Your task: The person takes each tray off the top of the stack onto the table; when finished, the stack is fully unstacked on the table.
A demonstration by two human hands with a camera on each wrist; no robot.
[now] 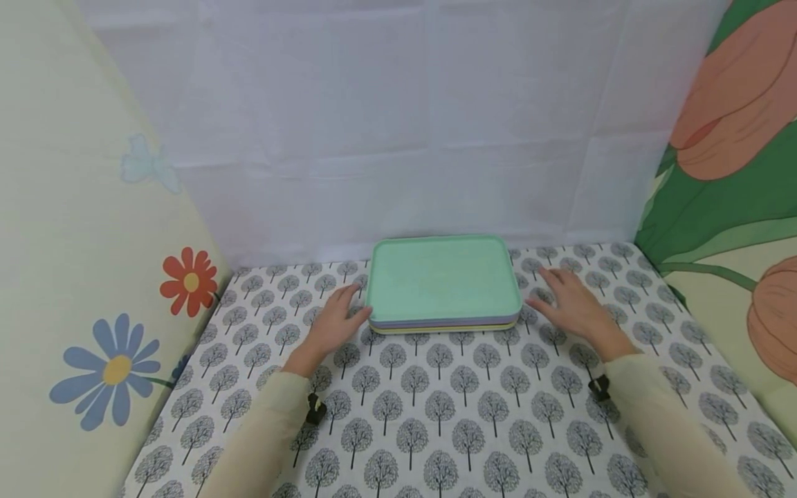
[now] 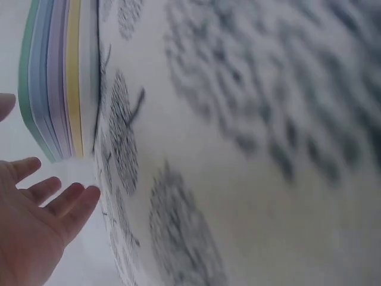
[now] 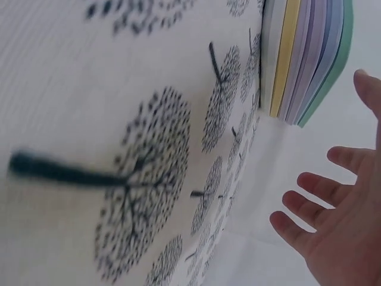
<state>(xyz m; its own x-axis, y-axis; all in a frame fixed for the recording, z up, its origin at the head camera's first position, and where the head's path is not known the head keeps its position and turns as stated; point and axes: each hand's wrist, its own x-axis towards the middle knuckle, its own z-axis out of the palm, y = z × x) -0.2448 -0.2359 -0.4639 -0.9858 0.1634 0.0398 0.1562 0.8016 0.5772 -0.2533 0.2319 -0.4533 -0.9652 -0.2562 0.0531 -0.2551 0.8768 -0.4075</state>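
Observation:
A stack of several rectangular trays (image 1: 445, 277) lies at the back of the table, with a mint green one on top. Blue, purple, yellow and white tray edges (image 2: 65, 77) show below the green one in the left wrist view. On the left side of the stack is my left hand (image 1: 333, 324), its fingers spread and its thumb tip right at the near left corner. My right hand (image 1: 575, 308) is held off the right side, fingers apart and thumb pointing toward the near right corner. Neither hand grips anything.
A white cloth with grey tree prints (image 1: 436, 429) covers the table. White fabric (image 1: 398, 124) hangs close behind the trays. Flower-patterned panels stand at the left (image 1: 75, 242) and right (image 1: 735, 221). Each sleeve carries a small dark wrist device (image 1: 316, 409).

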